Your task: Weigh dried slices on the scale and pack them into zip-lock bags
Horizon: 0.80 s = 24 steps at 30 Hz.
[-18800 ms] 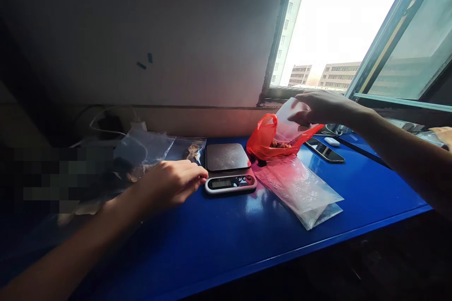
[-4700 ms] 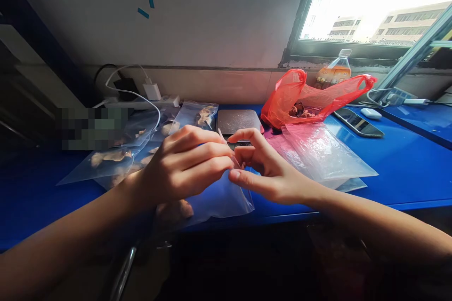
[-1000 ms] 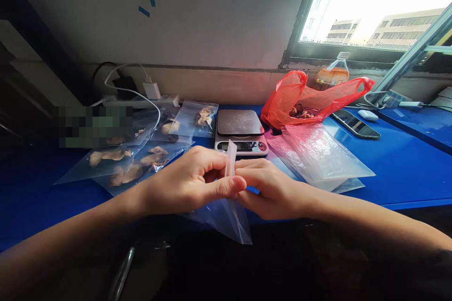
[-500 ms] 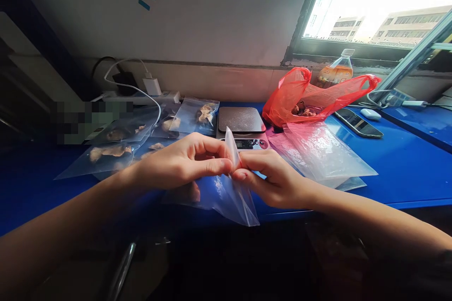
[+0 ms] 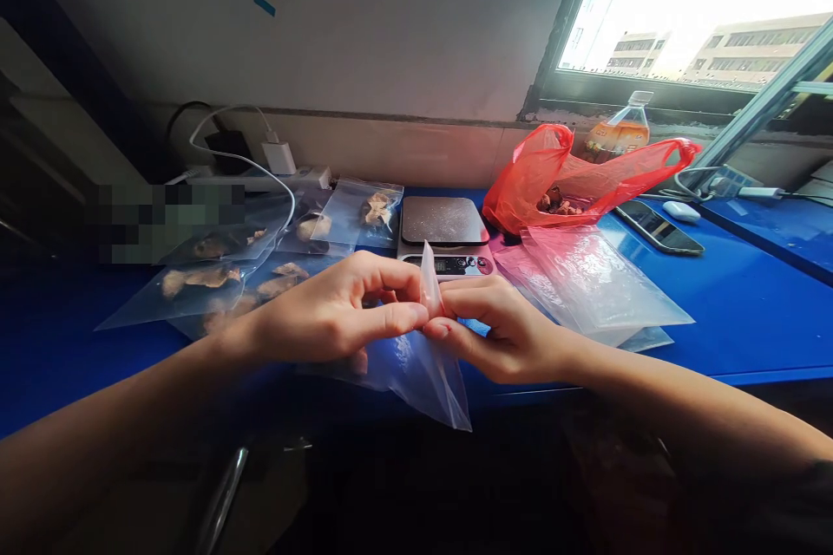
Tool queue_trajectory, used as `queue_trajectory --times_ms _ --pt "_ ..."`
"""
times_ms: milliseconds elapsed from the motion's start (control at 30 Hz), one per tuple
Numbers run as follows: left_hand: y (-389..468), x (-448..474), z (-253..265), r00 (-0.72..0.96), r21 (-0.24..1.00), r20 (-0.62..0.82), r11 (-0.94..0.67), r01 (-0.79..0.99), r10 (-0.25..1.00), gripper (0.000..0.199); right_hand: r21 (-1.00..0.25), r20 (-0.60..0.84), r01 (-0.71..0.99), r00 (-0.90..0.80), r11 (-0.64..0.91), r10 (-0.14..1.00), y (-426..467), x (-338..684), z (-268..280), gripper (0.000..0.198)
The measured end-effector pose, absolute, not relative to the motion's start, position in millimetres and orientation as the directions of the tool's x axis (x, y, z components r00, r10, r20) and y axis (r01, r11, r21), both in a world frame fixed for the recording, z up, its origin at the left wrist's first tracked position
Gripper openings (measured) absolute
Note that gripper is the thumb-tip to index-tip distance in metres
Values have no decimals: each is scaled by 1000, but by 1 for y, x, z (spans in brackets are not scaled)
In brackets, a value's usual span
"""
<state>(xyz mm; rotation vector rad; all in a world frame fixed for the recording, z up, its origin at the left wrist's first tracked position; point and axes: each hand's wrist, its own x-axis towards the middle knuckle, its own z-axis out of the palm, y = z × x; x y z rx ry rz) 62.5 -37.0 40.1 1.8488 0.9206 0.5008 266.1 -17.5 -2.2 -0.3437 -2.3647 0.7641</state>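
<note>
Between both hands, in front of the kitchen scale [image 5: 442,221], is a clear plastic zip bag [image 5: 426,373]. My left hand [image 5: 344,303] pinches its top edge between thumb and fingers. Close against it, my right hand [image 5: 501,325] grips the same edge, thumb tip near the left thumb. The bag hangs down past the table's front edge, and a brownish piece [image 5: 359,360] shows at its left, partly behind my left hand. Left of the scale lie several filled bags, among them a bag with pale dried pieces [image 5: 377,210].
An open red plastic bag [image 5: 521,182] with brown dried pieces stands right of the scale. Flat clear bags [image 5: 612,286] are stacked before it. Farther right lie a phone [image 5: 659,227] and a white earbud case [image 5: 682,211]. A bottle [image 5: 621,130], a power strip and a white cable [image 5: 240,158] sit behind.
The bag's lower corner has dropped slightly and shifted left. My left hand sits a little lower. Both hands keep their pinch on the bag's edge.
</note>
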Motion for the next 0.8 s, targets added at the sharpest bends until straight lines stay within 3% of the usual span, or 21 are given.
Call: queue_trajectory --times_ms 600,800 --pt "-39 60 45 606 895 -91 -202 398 790 21 -663 454 7 -791 749 409 -20 268 3 25" --pt "-38 62 37 685 867 -9 -335 368 729 47 -661 438 25 -798 750 413 -20 266 3 21"
